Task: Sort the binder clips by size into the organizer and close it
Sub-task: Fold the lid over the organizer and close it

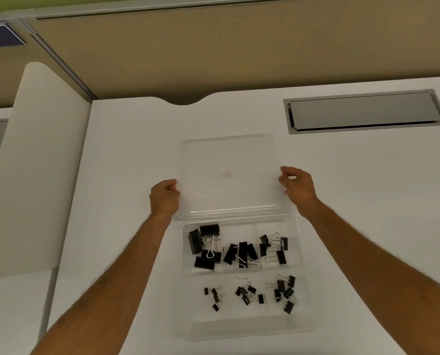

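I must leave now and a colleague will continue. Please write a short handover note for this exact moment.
Left hand: pinching the left edge of the clear plastic lid.
Right hand: pinching its right edge.
Lid is open, raised behind the clear plastic organizer tray on the white desk.
Done: black binder clips lie grouped in six compartments; none loose on the desk.
Left: lower the lid and shut it.

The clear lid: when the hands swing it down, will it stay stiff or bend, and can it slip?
The lid looks like thin clear plastic, so it probably flexes a little. Both hands pinch its side edges, which should limit twisting. Its smooth surface may be slippery.
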The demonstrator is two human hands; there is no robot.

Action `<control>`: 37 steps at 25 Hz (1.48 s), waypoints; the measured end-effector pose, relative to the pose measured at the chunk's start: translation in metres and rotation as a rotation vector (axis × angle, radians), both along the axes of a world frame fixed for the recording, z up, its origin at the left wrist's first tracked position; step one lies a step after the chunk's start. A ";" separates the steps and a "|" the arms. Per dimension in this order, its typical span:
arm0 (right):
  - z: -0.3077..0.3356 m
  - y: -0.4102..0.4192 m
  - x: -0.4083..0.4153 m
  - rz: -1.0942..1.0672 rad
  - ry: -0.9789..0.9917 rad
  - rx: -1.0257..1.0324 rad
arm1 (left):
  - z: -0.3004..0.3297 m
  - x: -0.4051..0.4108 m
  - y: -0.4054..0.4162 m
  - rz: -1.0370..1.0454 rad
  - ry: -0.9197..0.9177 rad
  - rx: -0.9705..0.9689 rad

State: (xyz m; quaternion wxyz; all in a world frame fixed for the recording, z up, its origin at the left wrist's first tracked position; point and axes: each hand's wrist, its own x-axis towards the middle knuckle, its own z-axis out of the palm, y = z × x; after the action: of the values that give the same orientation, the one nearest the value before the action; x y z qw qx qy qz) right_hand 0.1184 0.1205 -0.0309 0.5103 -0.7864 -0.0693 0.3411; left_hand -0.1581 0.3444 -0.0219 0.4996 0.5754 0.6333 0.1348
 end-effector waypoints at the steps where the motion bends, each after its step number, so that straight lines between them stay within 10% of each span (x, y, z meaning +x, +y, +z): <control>1: 0.010 0.001 0.000 -0.016 -0.025 0.028 | 0.008 0.000 -0.001 0.020 -0.054 0.010; 15: 0.141 -0.107 -0.071 -0.125 0.382 0.539 | 0.122 -0.077 -0.106 0.092 -0.536 0.173; 23: 0.105 -0.170 -0.117 -0.116 0.204 0.250 | 0.100 -0.134 -0.183 0.096 -0.593 -0.122; 37: 0.053 -0.196 -0.151 0.216 -0.394 -0.141 | 0.049 -0.162 -0.226 0.000 -0.307 -0.027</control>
State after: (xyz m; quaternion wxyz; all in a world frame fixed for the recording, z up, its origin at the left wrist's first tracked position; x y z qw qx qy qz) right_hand -0.0328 -0.0753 0.0216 0.3912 -0.8596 -0.2271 0.2376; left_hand -0.3197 0.1184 0.0272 0.5982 0.5414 0.5513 0.2124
